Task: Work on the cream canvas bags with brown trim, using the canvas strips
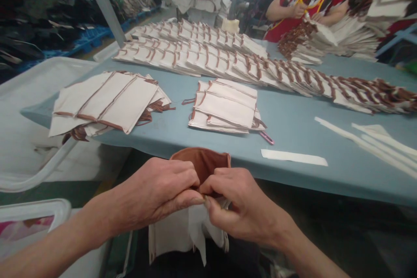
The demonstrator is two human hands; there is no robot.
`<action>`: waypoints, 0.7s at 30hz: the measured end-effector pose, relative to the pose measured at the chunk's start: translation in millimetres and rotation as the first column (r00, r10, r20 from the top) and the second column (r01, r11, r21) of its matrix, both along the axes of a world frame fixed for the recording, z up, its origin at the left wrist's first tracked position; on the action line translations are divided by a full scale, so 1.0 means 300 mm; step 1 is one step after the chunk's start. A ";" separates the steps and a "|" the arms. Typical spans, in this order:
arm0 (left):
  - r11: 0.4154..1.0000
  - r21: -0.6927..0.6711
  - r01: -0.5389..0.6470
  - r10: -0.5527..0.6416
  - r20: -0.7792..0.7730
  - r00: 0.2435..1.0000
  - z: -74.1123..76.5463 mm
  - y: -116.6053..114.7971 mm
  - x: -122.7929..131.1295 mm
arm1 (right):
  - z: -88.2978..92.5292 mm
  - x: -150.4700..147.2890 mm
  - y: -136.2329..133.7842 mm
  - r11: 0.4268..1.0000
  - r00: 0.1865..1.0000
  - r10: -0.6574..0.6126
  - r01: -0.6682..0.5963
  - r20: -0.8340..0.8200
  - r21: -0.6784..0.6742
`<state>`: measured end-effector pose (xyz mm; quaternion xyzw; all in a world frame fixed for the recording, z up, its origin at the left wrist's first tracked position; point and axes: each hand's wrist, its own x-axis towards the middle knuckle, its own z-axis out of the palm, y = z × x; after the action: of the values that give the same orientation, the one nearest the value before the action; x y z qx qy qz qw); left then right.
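A sewn fabric piece, white below with a brown section (208,160) at the top, hangs between my hands in front of the table's edge. My left hand (166,186) is closed with fingertips pinching the cloth near its middle. Right beside it, my right hand (231,202) pinches the same piece, and the thumbs nearly meet. Loose white flaps (197,234) dangle below my fingers. What lies exactly between the fingertips is hidden.
On the blue table (286,126) lie a left stack of white pieces (107,100), a middle stack (228,104), small pink snips (267,137), white strips (295,157) and long overlapping rows (208,56). Across the table a person (306,8) handles similar pieces. White bins (61,156) stand left.
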<state>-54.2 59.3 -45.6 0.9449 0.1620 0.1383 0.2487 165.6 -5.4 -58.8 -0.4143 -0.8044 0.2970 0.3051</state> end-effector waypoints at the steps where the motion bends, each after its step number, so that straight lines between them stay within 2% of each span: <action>1: 0.999 0.034 0.003 -0.002 -0.021 1.000 0.014 0.001 0.009 | 0.011 0.005 0.000 1.000 1.000 0.002 -0.003 0.012 0.015; 4: 0.999 0.028 0.023 -0.022 -0.048 0.999 0.043 0.008 0.038 | 0.042 0.020 -0.007 0.999 0.999 0.027 -0.028 0.028 0.024; 8: 0.971 -0.229 0.066 -0.079 -0.051 0.996 0.071 0.006 0.068 | 0.064 0.041 -0.018 0.996 0.995 0.094 -0.094 0.037 -0.003; 11: 0.947 -0.303 0.111 -0.122 -0.015 0.992 0.087 -0.008 0.067 | 0.050 0.073 -0.007 0.996 0.996 0.090 -0.090 -0.004 -0.013; 13: 0.950 -0.301 0.085 -0.101 -0.039 0.994 0.088 -0.010 0.047 | 0.026 0.110 0.008 0.999 0.999 0.051 -0.051 0.012 -0.011; 17: 0.952 -0.301 -0.054 0.023 -0.107 0.994 0.075 0.016 -0.010 | -0.026 0.178 0.034 0.996 1.000 -0.019 0.020 0.013 -0.085; 19: 0.925 -0.373 -0.073 0.043 -0.089 0.995 0.070 0.032 -0.027 | -0.038 0.187 0.043 0.994 0.999 -0.036 0.035 -0.011 -0.108; 21: 0.881 -0.464 -0.089 0.067 -0.064 0.996 0.064 0.041 -0.028 | -0.035 0.173 0.046 0.996 0.998 -0.056 0.054 -0.031 -0.070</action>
<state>-62.7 71.6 -26.5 0.8529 0.2341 0.0836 0.4591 217.6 8.5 -69.4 -0.4415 -0.7769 0.3228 0.3118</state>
